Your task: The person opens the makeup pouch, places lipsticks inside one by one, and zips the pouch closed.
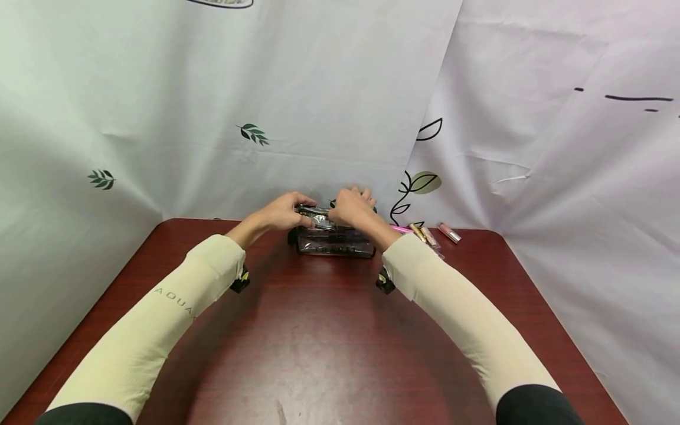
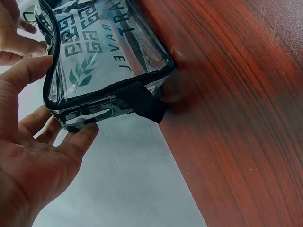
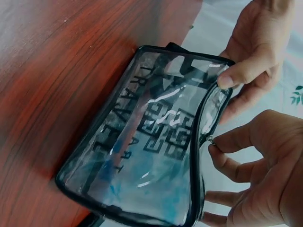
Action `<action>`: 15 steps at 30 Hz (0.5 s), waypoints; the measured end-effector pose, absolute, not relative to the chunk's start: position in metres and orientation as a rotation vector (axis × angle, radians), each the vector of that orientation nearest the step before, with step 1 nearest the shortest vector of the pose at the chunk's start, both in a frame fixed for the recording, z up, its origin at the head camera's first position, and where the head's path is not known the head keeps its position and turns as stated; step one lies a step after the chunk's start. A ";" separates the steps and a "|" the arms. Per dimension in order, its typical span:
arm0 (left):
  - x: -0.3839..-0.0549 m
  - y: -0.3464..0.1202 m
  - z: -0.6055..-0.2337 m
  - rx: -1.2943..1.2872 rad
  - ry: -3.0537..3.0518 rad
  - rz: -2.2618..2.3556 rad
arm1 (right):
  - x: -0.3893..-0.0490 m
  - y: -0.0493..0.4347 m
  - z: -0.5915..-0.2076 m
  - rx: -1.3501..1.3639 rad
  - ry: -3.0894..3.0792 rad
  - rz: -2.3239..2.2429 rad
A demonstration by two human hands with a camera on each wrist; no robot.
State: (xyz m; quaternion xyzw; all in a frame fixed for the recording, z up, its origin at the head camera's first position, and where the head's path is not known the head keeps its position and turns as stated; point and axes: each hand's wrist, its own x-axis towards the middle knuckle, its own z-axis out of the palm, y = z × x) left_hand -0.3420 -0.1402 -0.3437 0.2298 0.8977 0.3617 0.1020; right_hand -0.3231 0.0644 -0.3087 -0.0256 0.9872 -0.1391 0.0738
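A clear pouch (image 1: 336,243) with black edging, lettered "TRAVEL", stands upright at the far side of the table. My left hand (image 1: 287,211) grips its top left corner, thumb on the near face and fingers behind, as the left wrist view also shows on the pouch (image 2: 97,61). In the right wrist view, my right hand (image 3: 265,175) pinches a small zipper pull (image 3: 209,139) on the top edge between thumb and forefinger. Its other fingers touch the pouch's edge. The top edge bows beside the pull. What lies inside the pouch cannot be made out.
Several small cosmetic tubes lie right of the pouch, partly behind my right forearm, among them a pink-and-clear tube (image 1: 448,232) and a gold one (image 1: 417,232). A white printed cloth (image 1: 340,106) hangs behind the dark red table (image 1: 319,342).
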 end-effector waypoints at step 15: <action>-0.341 -0.141 -0.345 0.663 2.643 1.098 | -0.328 0.105 -0.299 0.016 2.913 -0.428</action>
